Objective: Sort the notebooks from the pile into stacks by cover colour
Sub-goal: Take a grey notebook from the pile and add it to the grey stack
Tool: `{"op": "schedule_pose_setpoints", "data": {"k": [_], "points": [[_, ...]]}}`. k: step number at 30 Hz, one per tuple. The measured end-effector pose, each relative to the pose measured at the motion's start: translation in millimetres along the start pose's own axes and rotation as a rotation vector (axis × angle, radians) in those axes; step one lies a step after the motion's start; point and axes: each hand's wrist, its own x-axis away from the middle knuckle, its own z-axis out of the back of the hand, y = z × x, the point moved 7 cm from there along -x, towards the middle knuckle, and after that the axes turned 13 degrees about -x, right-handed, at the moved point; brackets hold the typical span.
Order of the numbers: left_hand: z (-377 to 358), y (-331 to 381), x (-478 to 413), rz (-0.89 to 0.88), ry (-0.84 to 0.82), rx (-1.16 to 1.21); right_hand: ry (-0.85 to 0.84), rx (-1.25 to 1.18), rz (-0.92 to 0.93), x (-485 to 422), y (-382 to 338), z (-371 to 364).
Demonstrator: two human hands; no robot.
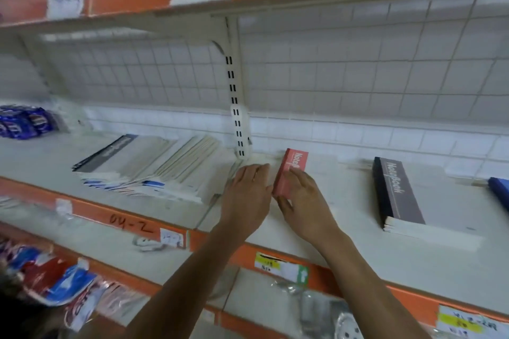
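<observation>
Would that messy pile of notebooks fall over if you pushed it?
Probably it would slide apart, not topple: the pile is fanned out and lies low. The thin notebooks look floppy, so single ones would likely bend when lifted.
</observation>
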Motion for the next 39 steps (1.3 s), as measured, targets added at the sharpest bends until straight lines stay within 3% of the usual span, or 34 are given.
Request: {"op": "schedule_pose_setpoints", "data": {"k": [17, 26, 32, 39], "points": [[-8, -277, 24, 0.237, -0.012, -0.114, -0.019, -0.099, 0.167, -95, -162, -176], [-47, -369, 30, 0.295, -0.194, -0.22, -0.105, -0.244, 0.117, -117, -199, -218], [-31, -374, 30, 0.182, 0.073, -0.01, -0.164, -0.615, -0.201, -131, -183, -235], [11, -334, 26, 0.048, 0.232, 0.296, -0.076, -1.54, -0.713, -142, -175, -246]]}}
